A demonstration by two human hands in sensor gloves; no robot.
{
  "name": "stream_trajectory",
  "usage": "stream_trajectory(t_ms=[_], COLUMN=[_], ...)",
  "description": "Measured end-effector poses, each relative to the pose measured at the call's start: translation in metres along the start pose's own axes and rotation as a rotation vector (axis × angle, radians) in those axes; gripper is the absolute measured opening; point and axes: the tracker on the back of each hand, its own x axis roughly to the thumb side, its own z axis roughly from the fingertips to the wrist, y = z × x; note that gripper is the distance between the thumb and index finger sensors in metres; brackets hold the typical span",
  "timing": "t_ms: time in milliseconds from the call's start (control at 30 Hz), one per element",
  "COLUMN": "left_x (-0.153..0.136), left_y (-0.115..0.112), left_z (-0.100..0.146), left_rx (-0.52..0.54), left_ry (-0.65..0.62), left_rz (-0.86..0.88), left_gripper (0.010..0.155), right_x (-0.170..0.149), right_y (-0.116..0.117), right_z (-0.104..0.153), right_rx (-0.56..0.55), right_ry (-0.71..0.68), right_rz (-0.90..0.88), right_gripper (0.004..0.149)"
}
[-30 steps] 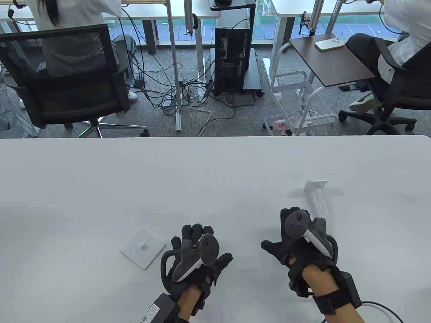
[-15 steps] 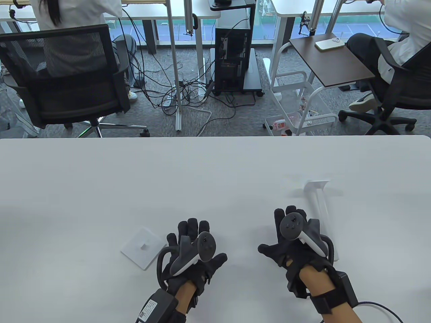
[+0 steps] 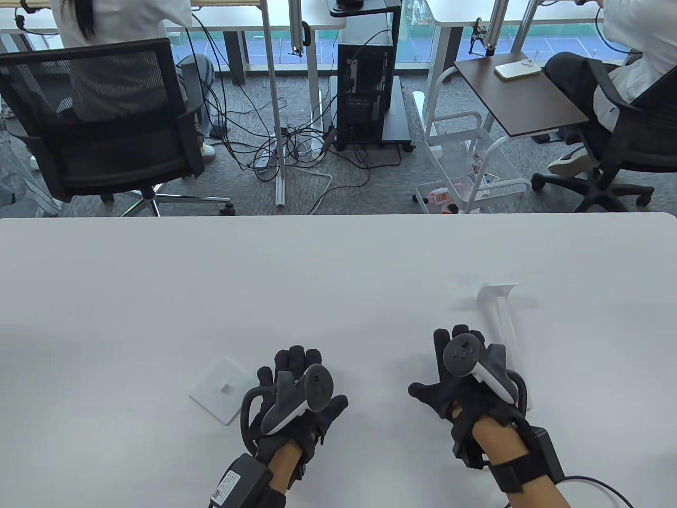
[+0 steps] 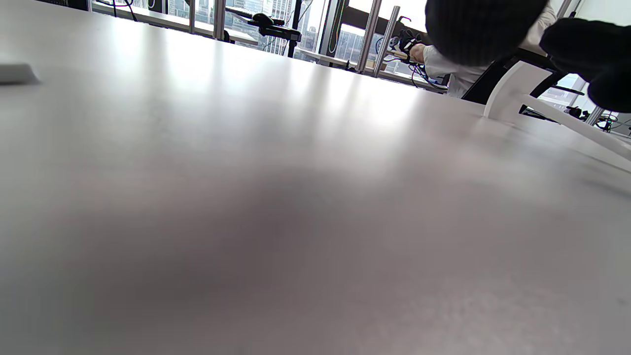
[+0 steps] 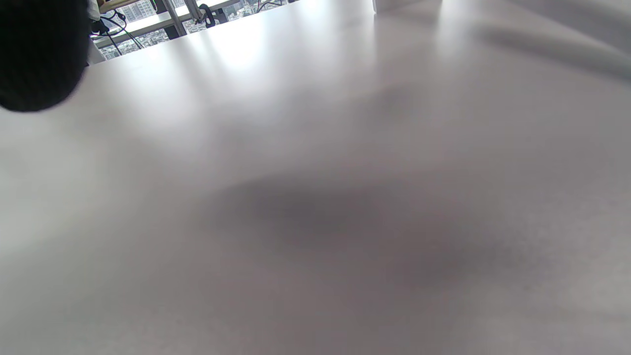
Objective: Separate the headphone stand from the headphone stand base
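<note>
The headphone stand base (image 3: 225, 390) lies on the table (image 3: 158, 286) at left; the headphone stand (image 3: 502, 328) lies well apart at right, both hands between them.

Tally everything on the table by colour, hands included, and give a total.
White: 2, the headphone stand lying on its side and the headphone stand base, apart from each other.
Black: 2, the gloved left hand and right hand.
Total: 4.
</note>
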Motion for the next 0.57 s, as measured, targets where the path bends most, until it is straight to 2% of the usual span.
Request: stream_trajectory(t_ms=[567], left_x=[0.0089], left_y=[-0.0051], left_z=[0.002], left_rx=[-0.022], left_ry=[-0.024], left_rz=[-0.034], left_gripper=[0.096], right_x=[0.0043], right_y=[0.0048], right_z=[0.002], right_rx=[0.044], right_ry=[-0.015], right_rz=[0.045], right_gripper=[0.1])
